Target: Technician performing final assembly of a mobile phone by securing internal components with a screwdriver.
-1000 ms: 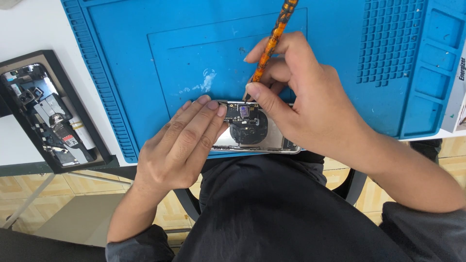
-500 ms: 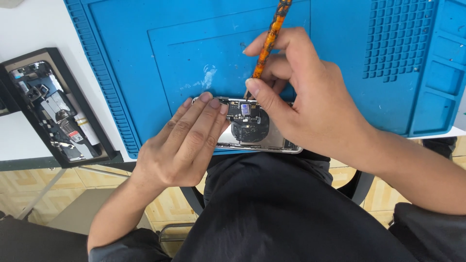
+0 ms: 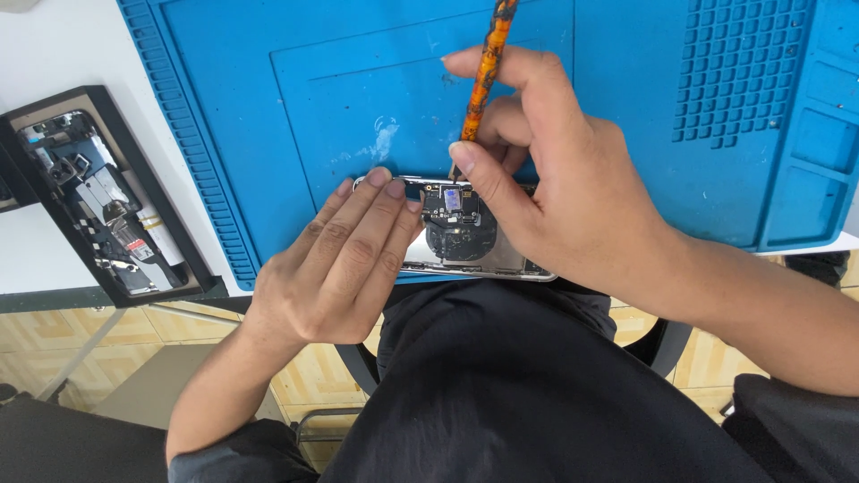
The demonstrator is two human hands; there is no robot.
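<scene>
Meanwhile, little has changed since a second ago: both hands keep the same hold, and only the view has drifted, so the black tray sits a touch higher at the left edge. The opened silver-framed phone with its dark boards laid bare lies at the near edge of the blue silicone work mat, straight out at twelve o'clock from the person's dark-clothed lap. The left hand lies flat, fingers together and closed on nothing, their tips pressing the phone's left part. The right hand is closed in a pinch around the orange, black-flecked, slim screwdriver, whose tip meets the phone's top edge beside the thumb; its shaft leans up towards one o'clock and out of view.

The phone overhangs the mat's near rim slightly, and past it the table ends over tiled floor. Open mat spreads at eleven and twelve o'clock; the moulded grid of small cells and larger pockets fill the two o'clock corner.

At nine o'clock, well apart on the white tabletop, rests the black rectangular tray holding another stripped phone body. A whitish smear marks the mat just above the phone
</scene>
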